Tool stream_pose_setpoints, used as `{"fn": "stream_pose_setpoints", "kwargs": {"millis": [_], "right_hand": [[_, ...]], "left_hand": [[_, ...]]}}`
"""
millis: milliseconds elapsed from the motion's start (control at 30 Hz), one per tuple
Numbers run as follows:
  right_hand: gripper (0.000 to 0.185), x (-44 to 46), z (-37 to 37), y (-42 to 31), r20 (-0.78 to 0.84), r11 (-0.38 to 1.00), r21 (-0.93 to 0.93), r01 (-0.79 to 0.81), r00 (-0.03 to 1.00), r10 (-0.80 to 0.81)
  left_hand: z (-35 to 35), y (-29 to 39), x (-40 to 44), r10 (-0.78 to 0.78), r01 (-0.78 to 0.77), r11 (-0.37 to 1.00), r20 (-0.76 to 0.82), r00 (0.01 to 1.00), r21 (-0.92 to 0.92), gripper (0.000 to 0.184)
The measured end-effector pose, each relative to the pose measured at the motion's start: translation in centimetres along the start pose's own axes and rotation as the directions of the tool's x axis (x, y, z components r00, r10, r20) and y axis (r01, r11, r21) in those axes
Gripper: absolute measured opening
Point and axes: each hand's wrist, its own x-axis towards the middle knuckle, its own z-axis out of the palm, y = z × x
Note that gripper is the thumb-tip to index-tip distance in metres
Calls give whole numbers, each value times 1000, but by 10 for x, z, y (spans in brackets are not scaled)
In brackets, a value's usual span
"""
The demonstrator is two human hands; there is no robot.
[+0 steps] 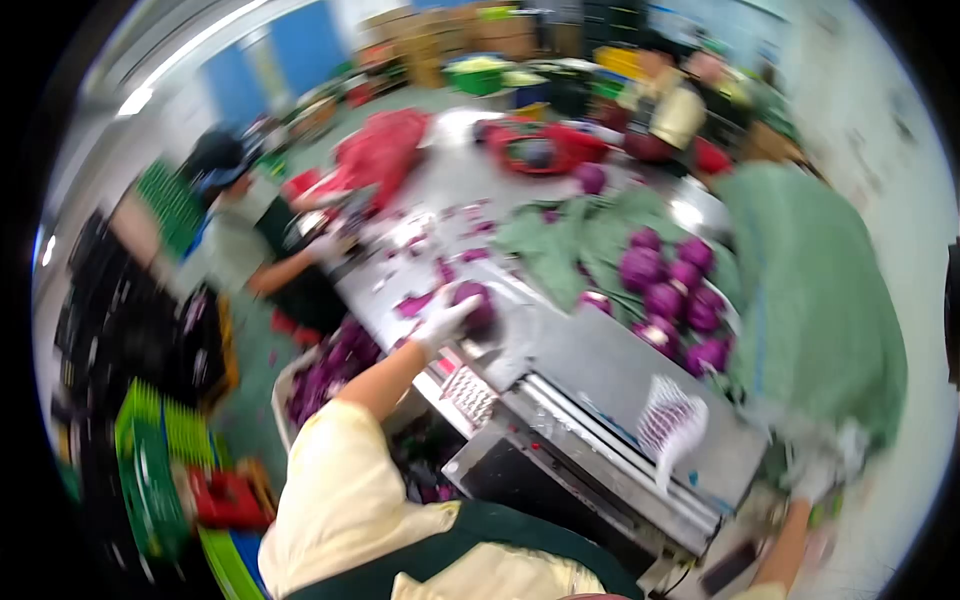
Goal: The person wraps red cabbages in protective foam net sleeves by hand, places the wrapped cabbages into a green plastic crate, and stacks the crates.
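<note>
My left hand (442, 322), in a white glove, has its fingers round a red cabbage (474, 304) above the metal table. To its right stands a metal wrapping machine (590, 350), with a purple-and-white netted piece (672, 425) lying on its flat plate. My right hand (815, 474), also gloved, is far out at the lower right beside the green sack (810, 290). Blur hides its fingers and anything in them. Several red cabbages (665, 300) rest on green cloth (545, 240) beyond the machine.
A person in a dark cap (235, 215) works at the table's left side. Two more people (670, 105) are at the far right. Purple leaf scraps (415, 304) lie on the table. A bin of purple leaves (330, 375) and green crates (150, 480) stand at the left.
</note>
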Motion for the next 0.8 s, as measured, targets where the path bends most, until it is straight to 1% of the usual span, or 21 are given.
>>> {"fn": "stream_pose_setpoints", "kwargs": {"millis": [33,67,100,133,167,200,233,300,333,400,433,500,533,567,600,633,667,700,733,767,800], "right_hand": [[36,19,48,3,-348,983,143,118,935,-62],[33,-29,-71,13,-74,947,315,63,996,-41],[33,-20,-56,15,-281,779,604,166,960,13],[27,-5,-26,7,-443,706,680,196,877,184],[25,-2,-31,13,-615,528,735,426,746,255],[25,-1,-35,31,-491,438,821,366,845,214],[25,-9,-55,39,-389,370,878,303,903,184],[24,-33,-89,65,-286,210,946,247,941,182],[24,-49,-107,75,-274,133,959,252,942,193],[24,-90,-151,88,-276,-17,958,286,938,208],[24,-114,-178,90,-285,-86,948,306,939,193],[24,-166,-237,78,-318,-212,918,335,942,109],[24,-192,-266,68,-343,-265,903,339,939,31],[24,-218,-296,53,-366,-313,891,328,928,-70],[23,-240,-322,33,-393,-357,881,309,900,-190],[23,-259,-344,12,-416,-387,877,284,852,-318],[23,-272,-358,-11,-433,-394,879,267,792,-429],[23,-282,-371,-34,-447,-386,883,268,730,-517],[22,-279,-364,-62,-478,-366,875,318,691,-542],[20,-277,-357,-90,-506,-349,862,368,651,-566],[20,-281,-361,-103,-504,-343,864,369,644,-576]], "left_hand": [[-5,-4,6,89,-87,996,78,993,-29,75],[-7,-18,14,84,-81,995,44,995,-64,75],[-9,-33,24,84,-81,992,33,996,-94,75],[-8,-42,29,89,-88,987,1,996,-133,77],[-8,-51,35,93,-95,981,-22,995,-170,78],[-12,-75,51,107,-113,986,-49,993,-120,79],[-6,-32,18,-64,60,996,-51,997,-70,79],[-14,-51,35,-94,102,988,74,993,-119,99],[-14,-59,39,-89,99,987,77,993,-127,99],[-8,-46,24,-92,87,994,-76,993,-68,87],[-5,-38,14,-89,84,994,-68,994,-75,87],[4,-10,-15,152,26,940,-486,860,339,59],[12,7,-36,249,-81,944,-531,810,320,41],[24,28,-63,329,-359,933,-397,857,0,28],[44,34,-77,259,-332,930,-362,895,-155,21],[65,36,-107,308,-309,889,-59,950,-338,24],[83,54,-144,456,-451,889,75,887,-79,32],[106,66,-180,425,-306,878,305,853,-368,40],[115,78,-213,327,-145,921,518,790,-361,45],[126,80,-234,344,-190,927,529,776,-325,40],[140,72,-246,339,-60,879,529,778,-474,33]]}}
